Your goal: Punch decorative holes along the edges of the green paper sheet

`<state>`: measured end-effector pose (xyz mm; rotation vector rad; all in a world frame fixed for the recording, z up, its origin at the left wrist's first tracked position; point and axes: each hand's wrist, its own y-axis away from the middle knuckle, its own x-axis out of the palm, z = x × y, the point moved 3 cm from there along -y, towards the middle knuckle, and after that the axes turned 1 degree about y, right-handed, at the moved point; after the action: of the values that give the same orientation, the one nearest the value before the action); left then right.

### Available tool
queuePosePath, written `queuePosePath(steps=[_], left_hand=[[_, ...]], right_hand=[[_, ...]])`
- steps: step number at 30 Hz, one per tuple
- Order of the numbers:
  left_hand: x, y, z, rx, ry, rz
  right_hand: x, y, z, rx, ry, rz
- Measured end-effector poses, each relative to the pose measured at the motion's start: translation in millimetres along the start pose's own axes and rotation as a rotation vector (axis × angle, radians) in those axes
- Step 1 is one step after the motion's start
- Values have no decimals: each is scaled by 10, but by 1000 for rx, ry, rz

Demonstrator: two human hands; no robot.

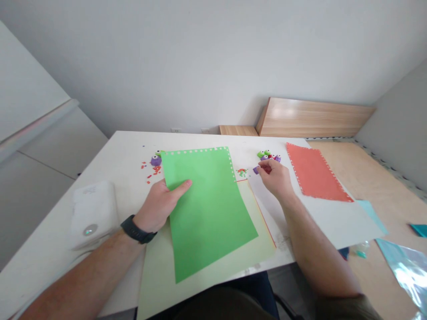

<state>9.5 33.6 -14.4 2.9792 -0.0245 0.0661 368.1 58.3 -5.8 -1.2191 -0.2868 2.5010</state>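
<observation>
My left hand (163, 202), with a dark band on the wrist, grips the left edge of a green sheet of paper (210, 204), thumb on top. Small punched holes run along the sheet's top edge and upper right edge. To its right, the fingers of my right hand (275, 178) are pinched around a small purple paper punch (255, 170), mostly covered by the fingers. Just behind that hand sits a cluster of small green, purple and red punches with eye-like dots (263, 154). Another purple punch (155, 160) stands behind the left hand, beside a partly hidden green one.
Red paper bits (156, 170) and mixed green and red bits (242, 172) lie on the white table (126, 151). A hole-edged red sheet (316, 171) lies at right. A pale green sheet (156, 284) lies under the green one. At left is a white device (95, 213).
</observation>
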Motion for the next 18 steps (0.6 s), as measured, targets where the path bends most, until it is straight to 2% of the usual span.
queuePosePath(steps=[6,9,11,14,18], left_hand=[[-7,-6,16,-2,-9,-10],[-18,-12,30,2,-21,-1],[-25,-16,39,2,-17,4],[-29,-20,46,7,-6,10],[-26,-19,54,26,4,15]], right_hand=[[-170,20,51,62,-111,-42],[-321,52,92,89,-120,-90],[-459,82,85,94,-54,-113],[-647,141,-14,110,111,-74],[-735,218,-279,190,279,2]])
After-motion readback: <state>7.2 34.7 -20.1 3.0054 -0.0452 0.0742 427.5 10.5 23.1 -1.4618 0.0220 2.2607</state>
